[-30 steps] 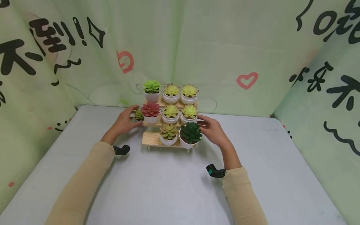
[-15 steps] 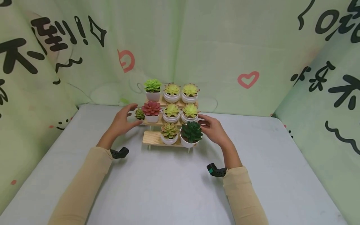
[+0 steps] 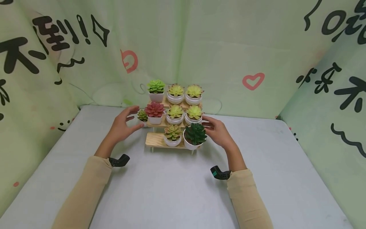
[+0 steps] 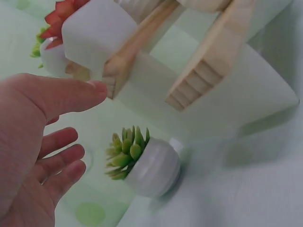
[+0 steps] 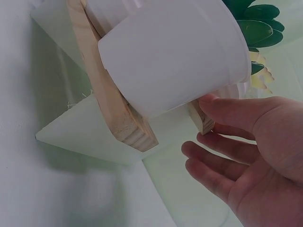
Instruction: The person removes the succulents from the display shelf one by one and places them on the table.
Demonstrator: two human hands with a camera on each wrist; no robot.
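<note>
A three-tier wooden plant stand (image 3: 154,140) holds several potted succulents. My left hand (image 3: 118,128) is spread at its left side, with a small green succulent in a white pot (image 3: 142,117) standing on the table close by. In the left wrist view, that pot (image 4: 155,170) is apart from the fingers, while the thumb (image 4: 92,94) lies near the end of a shelf board. At the right side, my right hand (image 3: 219,132) pinches a shelf board's end (image 5: 203,120) between thumb and forefinger, beside the pot of the dark green succulent (image 3: 195,135).
A red succulent (image 3: 154,110) sits at the middle tier's left end, with a bright green one (image 3: 156,87) above it. The white table (image 3: 177,190) extends in front and to both sides. A printed green curtain (image 3: 217,57) hangs close behind the stand.
My left hand has drawn back a little to the left, away from the small green succulent, and its fingers have spread. My right hand has stayed at the stand's right side.
</note>
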